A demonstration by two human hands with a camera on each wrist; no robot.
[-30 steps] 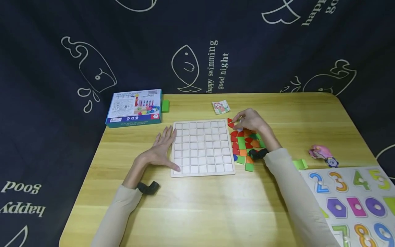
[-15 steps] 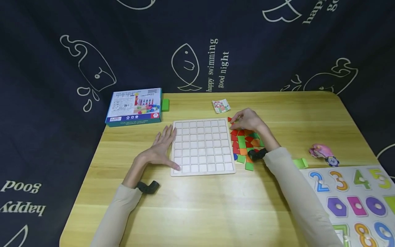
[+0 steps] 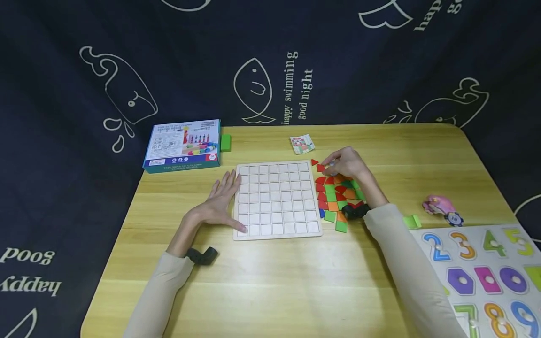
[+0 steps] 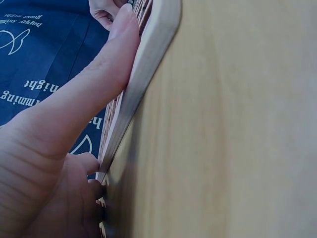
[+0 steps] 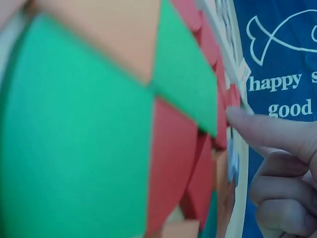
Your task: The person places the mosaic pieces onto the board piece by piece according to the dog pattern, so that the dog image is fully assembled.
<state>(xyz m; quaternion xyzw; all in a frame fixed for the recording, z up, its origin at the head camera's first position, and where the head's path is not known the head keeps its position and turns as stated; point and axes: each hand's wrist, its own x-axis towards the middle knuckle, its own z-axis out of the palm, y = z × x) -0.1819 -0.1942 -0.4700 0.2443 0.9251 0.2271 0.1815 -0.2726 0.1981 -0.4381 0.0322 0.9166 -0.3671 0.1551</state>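
Dark blue curtain point(image 3: 177, 70) printed with white whales, fish and lettering hangs behind a pale wooden table point(image 3: 270, 281). At the far left of the tabletop lies a boxed bead set point(image 3: 181, 144), with 1 green block point(image 3: 226, 142) against its right side. Nearer the person, the left hand point(image 3: 217, 204) lies with its fingers and thumb spread wide along the left edge of a square gridded wooden board point(image 3: 276, 199), gripping nothing. Just beyond the board's far right corner sits a small printed card point(image 3: 302, 144).

To the board's right, the right hand point(image 3: 347, 163) has its index finger extended to touch 1 red tile point(image 3: 320, 167), the other fingers curled; whether the thumb pinches it cannot be told. Red, green and orange tiles point(image 3: 331, 196) lie close together beside the board, partly under that hand. Farther right come 1 light green piece point(image 3: 412, 221), 1 pink toy point(image 3: 439, 205) with a numbered disc, and a number-and-shape puzzle board point(image 3: 486, 263) at the near right corner.
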